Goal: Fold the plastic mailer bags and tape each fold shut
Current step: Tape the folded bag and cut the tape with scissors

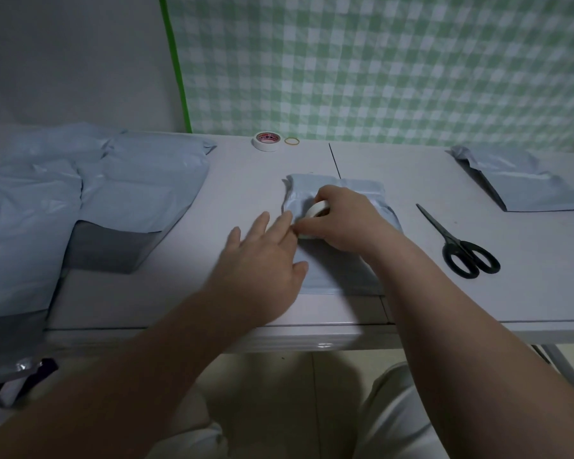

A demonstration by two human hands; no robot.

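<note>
Gripping a tape roll [318, 208] with curled fingers, the right hand [342, 223] is resting on the folded mailer bag [338, 273] at the centre of the frame on the surface [246, 180]. The left hand [262, 260] is reaching in, fingers straight, touching the bag's left edge. Scissors [461, 246] are lying at right, piled bags [130, 187] at left.

red print on the far tape roll [267, 141] core, too small to read
</note>
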